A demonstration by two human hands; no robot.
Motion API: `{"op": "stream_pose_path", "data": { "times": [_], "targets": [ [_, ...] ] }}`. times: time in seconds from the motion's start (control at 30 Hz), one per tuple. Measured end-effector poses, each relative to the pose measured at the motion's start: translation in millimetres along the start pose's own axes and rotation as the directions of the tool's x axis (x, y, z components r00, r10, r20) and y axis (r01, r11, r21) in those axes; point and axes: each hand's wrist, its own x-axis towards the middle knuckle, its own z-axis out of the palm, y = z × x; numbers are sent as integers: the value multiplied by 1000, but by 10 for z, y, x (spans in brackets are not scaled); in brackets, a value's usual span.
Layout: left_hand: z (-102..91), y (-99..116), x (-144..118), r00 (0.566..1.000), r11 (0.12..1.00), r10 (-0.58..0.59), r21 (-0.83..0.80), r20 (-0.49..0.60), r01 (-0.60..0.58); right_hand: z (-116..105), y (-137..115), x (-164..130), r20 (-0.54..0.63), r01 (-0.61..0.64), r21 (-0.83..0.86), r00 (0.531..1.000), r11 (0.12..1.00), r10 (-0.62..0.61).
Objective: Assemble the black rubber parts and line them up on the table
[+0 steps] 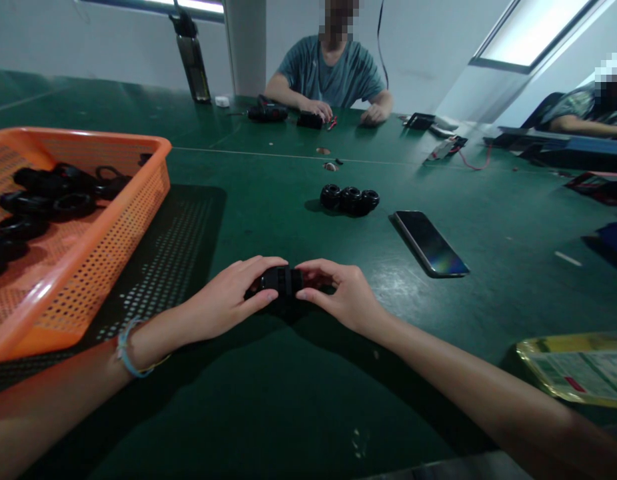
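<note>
Between my two hands is a black cylindrical plastic part, lying sideways just above or on the green table. My left hand wraps round its left end, thumb in front and fingers behind. The thumb and fingertips of my right hand pinch its right end. The palms and fingers hide some of the part, so its exact kind does not show. Beyond my hands, several black ring-shaped parts sit in a row on the table.
An orange perforated basket with black parts stands left. A phone lies right, a yellow-edged packet nearer. Across the green table are a bottle, a power drill and a seated person; another person sits far right.
</note>
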Motion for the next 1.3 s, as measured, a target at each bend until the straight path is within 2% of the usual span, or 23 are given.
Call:
{"op": "stream_pose_path", "data": {
  "times": [1.3],
  "targets": [
    [2,10,3,1000,1000,2,7,9,-2,5,3,14,7,-12,-22,1000,1000,12]
  ]
}}
